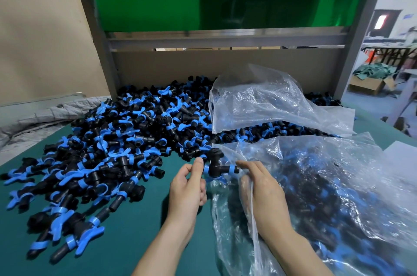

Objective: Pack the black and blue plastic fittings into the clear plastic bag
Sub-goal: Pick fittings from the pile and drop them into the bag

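A big heap of black and blue plastic fittings [117,140] covers the left and middle of the green table [126,242]. One black fitting with blue rings [217,166] hangs at the mouth of a clear plastic bag [327,196] on the right. My left hand [188,187] pinches its left end between thumb and fingers. My right hand [261,194] touches its right end with the fingertips while gripping the bag's edge. Many fittings show through the bag's film.
A second clear bag [266,97] lies crumpled over the back of the heap. A grey machine frame [225,39] with a green panel stands behind the table. Grey padded cloth [45,115] lies at the left edge. A white sheet [400,158] lies at the right.
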The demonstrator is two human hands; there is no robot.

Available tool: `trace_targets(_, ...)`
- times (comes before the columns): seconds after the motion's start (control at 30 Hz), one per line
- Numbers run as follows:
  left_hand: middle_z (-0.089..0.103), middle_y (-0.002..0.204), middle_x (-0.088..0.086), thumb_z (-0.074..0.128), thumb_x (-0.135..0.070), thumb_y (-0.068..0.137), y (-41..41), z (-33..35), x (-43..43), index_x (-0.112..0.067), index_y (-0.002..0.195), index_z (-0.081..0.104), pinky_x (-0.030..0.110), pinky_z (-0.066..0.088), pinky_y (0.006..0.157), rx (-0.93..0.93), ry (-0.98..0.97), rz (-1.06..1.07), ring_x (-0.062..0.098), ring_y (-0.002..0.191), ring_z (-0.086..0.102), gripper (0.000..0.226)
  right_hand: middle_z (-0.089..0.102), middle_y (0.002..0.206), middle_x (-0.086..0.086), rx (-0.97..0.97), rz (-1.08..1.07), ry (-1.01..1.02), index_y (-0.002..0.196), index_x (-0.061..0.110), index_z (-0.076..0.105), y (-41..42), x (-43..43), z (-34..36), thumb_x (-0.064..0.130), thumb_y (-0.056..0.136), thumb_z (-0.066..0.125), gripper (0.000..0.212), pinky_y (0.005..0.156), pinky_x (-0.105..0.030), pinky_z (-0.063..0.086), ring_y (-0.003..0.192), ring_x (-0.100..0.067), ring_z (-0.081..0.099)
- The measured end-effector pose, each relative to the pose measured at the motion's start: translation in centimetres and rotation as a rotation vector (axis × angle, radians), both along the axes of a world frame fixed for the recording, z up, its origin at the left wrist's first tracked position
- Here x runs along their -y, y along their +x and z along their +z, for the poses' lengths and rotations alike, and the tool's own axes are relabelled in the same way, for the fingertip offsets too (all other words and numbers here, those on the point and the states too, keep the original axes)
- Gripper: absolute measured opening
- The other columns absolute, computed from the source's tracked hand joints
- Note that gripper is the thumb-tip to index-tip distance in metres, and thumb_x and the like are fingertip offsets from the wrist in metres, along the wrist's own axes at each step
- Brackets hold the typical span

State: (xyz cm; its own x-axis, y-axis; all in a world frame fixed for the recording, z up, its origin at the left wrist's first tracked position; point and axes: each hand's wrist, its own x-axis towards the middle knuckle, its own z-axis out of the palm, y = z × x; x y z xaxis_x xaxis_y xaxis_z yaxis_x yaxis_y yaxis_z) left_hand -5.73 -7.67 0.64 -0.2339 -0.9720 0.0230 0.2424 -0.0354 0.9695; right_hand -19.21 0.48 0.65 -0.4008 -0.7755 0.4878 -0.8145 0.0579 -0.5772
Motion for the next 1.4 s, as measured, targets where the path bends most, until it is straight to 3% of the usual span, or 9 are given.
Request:
trace_targets(0.27,0.036,0.051,-0.006,0.056,-0.040,0.097,-0.1,0.6,0.1,-0.016,0.090,0.053,0.019,0.025,0.037,-0.167,0.172,0.044,0.008,0.042,0.028,0.025,0.059,0.124,0.017,0.016,0.039,-0.056,0.128,0.028,0.060,0.0,-0.3,0.5,0.014,0.102,0.050,0.031,0.082,-0.039,0.051,0.102,-0.013,0.063)
trace_targets(0.43,0.043,0.058,-0.004,0.050,-0.033,0.100,0.4,1.2,0.7,-0.013,0.087,0.052,0.017,0.033,0.037,-0.666,0.477,-0.107,0.006,0.043,0.035,0.024,0.059,0.124,0.018,0.025,0.032,-0.074,0.127,0.029,0.060,0.0,-0.2,0.6,0.015,0.101,0.050,0.031,0.084,-0.041,0.052,0.104,-0.013,0.064)
trace_targets(0.57,0.045,0.062,-0.004,0.047,-0.026,0.098,0.7,0.8,1.2,-0.013,0.080,0.048,0.017,0.035,0.039,-0.786,0.541,-0.105,0.005,0.046,0.037,0.023,0.060,0.123,0.017,0.022,0.025,-0.074,0.126,0.028,0.061,0.0,-0.2,0.4,0.018,0.101,0.049,0.029,0.083,-0.039,0.051,0.102,-0.013,0.063)
trace_targets(0.67,0.049,0.061,-0.003,0.047,-0.025,0.102,0.5,0.7,1.3,-0.012,0.084,0.051,0.017,0.039,0.041,-0.643,0.466,-0.017,0.006,0.047,0.041,0.023,0.059,0.122,0.018,0.020,0.014,-0.071,0.125,0.029,0.061,0.0,-0.1,0.4,0.018,0.101,0.049,0.029,0.080,-0.036,0.049,0.100,-0.012,0.063)
trace_targets(0.83,0.053,0.060,-0.004,0.049,-0.035,0.101,-0.1,0.4,0.5,-0.008,0.086,0.057,0.017,0.042,0.046,-0.022,-0.005,0.206,0.006,0.049,0.047,0.032,0.059,0.122,0.017,0.014,0.016,-0.056,0.126,0.027,0.061,0.0,-0.2,0.4,0.019,0.100,0.048,0.030,0.077,-0.033,0.047,0.099,-0.012,0.063)
trace_targets(0.9,0.055,0.062,-0.003,0.051,-0.038,0.099,0.0,0.4,0.1,-0.009,0.085,0.056,0.017,0.044,0.049,0.100,-0.140,0.247,0.006,0.051,0.050,0.032,0.059,0.122,0.017,0.022,0.020,-0.055,0.126,0.027,0.061,0.1,-0.2,0.5,0.016,0.101,0.049,0.030,0.078,-0.035,0.049,0.100,-0.013,0.063)
trace_targets(1.1,0.057,0.064,-0.004,0.048,-0.057,0.090,0.2,0.5,-1.1,-0.028,0.084,0.054,0.044,0.048,0.061,0.235,-0.366,0.244,0.012,0.058,0.052,0.031,0.060,0.123,0.016,0.032,0.029,-0.071,0.126,0.026,0.061,0.3,-0.4,0.7,0.018,0.101,0.047,0.031,0.081,-0.037,0.051,0.100,-0.012,0.063)
trace_targets(1.27,0.055,0.062,-0.006,0.047,-0.061,0.090,0.2,0.5,-1.3,-0.034,0.085,0.054,0.047,0.047,0.060,0.234,-0.414,0.223,0.012,0.058,0.050,0.028,0.060,0.123,0.016,0.034,0.030,-0.079,0.126,0.026,0.061,0.3,-0.5,0.8,0.016,0.101,0.048,0.030,0.082,-0.036,0.051,0.101,-0.012,0.064)
trace_targets(1.4,0.059,0.071,0.003,0.048,-0.059,0.090,0.2,0.7,-1.6,-0.035,0.086,0.055,0.049,0.049,0.065,0.221,-0.436,0.223,0.025,0.066,0.057,0.026,0.060,0.124,0.016,0.041,0.037,-0.087,0.127,0.026,0.061,0.4,-0.5,1.0,0.015,0.097,0.045,0.036,0.086,-0.036,0.051,0.103,-0.011,0.063)
